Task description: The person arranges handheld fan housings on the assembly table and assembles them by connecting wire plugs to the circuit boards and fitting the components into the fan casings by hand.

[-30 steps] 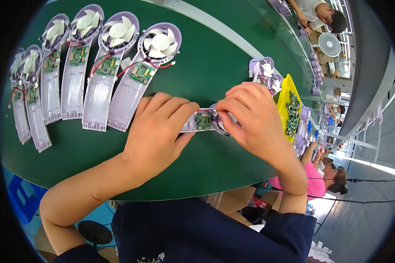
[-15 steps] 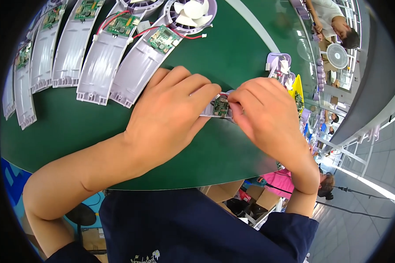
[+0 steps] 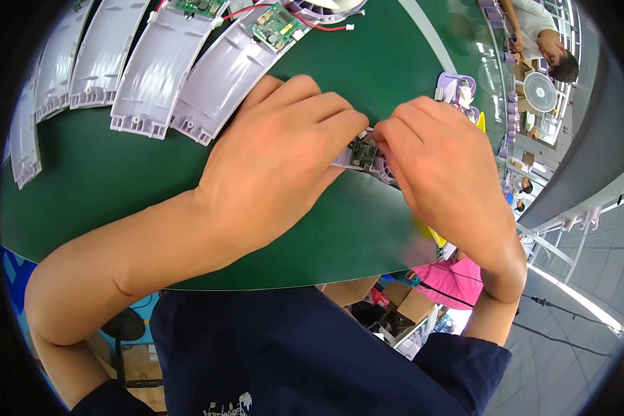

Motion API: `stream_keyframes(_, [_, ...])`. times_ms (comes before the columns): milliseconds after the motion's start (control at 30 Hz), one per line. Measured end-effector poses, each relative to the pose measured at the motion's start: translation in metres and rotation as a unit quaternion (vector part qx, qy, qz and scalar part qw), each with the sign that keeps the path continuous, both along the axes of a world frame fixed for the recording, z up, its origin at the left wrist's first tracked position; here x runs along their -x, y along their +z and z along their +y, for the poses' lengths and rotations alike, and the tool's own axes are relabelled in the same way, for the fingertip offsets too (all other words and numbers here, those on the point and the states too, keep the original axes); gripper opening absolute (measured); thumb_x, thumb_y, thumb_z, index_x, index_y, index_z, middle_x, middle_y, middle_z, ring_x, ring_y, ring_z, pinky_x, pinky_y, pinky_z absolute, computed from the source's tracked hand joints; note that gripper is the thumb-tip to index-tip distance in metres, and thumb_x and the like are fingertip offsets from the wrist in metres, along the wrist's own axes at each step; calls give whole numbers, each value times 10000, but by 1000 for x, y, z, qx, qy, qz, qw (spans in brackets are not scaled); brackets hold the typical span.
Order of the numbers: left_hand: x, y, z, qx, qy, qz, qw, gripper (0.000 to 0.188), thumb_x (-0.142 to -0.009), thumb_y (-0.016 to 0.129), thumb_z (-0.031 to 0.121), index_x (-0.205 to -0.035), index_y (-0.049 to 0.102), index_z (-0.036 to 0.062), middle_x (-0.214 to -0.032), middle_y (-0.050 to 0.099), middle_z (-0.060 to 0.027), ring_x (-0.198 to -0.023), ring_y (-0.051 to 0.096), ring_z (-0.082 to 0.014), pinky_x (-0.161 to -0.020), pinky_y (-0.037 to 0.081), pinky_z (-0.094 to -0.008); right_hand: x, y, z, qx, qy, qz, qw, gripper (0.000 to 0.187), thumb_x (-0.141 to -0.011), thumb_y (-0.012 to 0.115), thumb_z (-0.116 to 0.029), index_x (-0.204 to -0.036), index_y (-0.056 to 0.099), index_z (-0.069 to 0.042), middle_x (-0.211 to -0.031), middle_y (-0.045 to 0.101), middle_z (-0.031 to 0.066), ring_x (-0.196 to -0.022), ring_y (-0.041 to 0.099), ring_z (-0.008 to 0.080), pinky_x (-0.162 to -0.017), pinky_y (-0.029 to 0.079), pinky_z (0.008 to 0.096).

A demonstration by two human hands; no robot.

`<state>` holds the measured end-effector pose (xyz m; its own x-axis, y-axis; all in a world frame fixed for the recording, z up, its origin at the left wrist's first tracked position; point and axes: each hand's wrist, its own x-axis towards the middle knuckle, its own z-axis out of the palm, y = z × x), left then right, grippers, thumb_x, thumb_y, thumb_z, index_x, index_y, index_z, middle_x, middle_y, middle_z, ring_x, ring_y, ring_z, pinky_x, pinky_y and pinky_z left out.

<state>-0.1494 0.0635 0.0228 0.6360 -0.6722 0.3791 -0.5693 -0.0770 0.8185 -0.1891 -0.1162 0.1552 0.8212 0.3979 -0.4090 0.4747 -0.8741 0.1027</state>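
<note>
My left hand (image 3: 284, 159) is closed around a lilac fan housing (image 3: 342, 159), its thumb below and fingers above. A small green circuit board (image 3: 364, 152) sits in this housing, between my two hands. My right hand (image 3: 451, 166) has its fingertips pinched at the board's right end; what they grip is hidden behind the fingers. Part of a round lilac grille (image 3: 386, 171) shows beneath the right fingers. Beyond my left hand lies another lilac housing (image 3: 222, 87) with its own green board (image 3: 276, 28) and a red wire (image 3: 322, 26).
Several curved lilac housings (image 3: 149, 76) fan out at the upper left of the green table (image 3: 305, 256). Lilac parts (image 3: 456, 89) and a yellow tray (image 3: 481, 122) stand beyond my right hand. Open cardboard boxes (image 3: 353, 290) are below the table edge. A person (image 3: 537, 35) sits at the far right.
My view has shifted, so the row of housings appears higher and further left. Both hands are still at the housing, which now shows more of its grille under my right fingers.
</note>
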Motion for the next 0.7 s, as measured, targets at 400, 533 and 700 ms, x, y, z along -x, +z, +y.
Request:
stream_keyframes(400, [-2, -2, -1, -20, 1, 7, 1000, 511, -655, 872, 21, -1140, 718, 70, -1141, 734, -48, -1060, 637, -286, -901, 476, -410, -13, -5, -8, -46, -14, 38, 998, 131, -866, 723, -25, -985, 671, -10, -923, 657, 115, -898, 634, 334, -739, 523, 440])
stream_keyframes(533, [-1, -1, -1, -15, 0, 15, 1000, 510, -658, 871, 21, -1142, 719, 70, -1143, 734, -45, -1060, 637, -286, -903, 477, -413, -16, 0, -12, -54, -48, 76, 994, 122, -880, 723, -33, -992, 681, -9, -913, 669, 126, -892, 642, 345, -736, 518, 449])
stream_keyframes(700, [-2, -1, 0, -21, -3, 13, 1000, 502, -655, 873, 22, -1132, 721, 70, -1149, 733, -42, -1059, 636, -280, -909, 475, -412, -11, -7, -17, -127, -120, 72, 982, 98, -903, 712, -44, -991, 693, -6, -889, 686, 137, -838, 657, 367, -750, 521, 427])
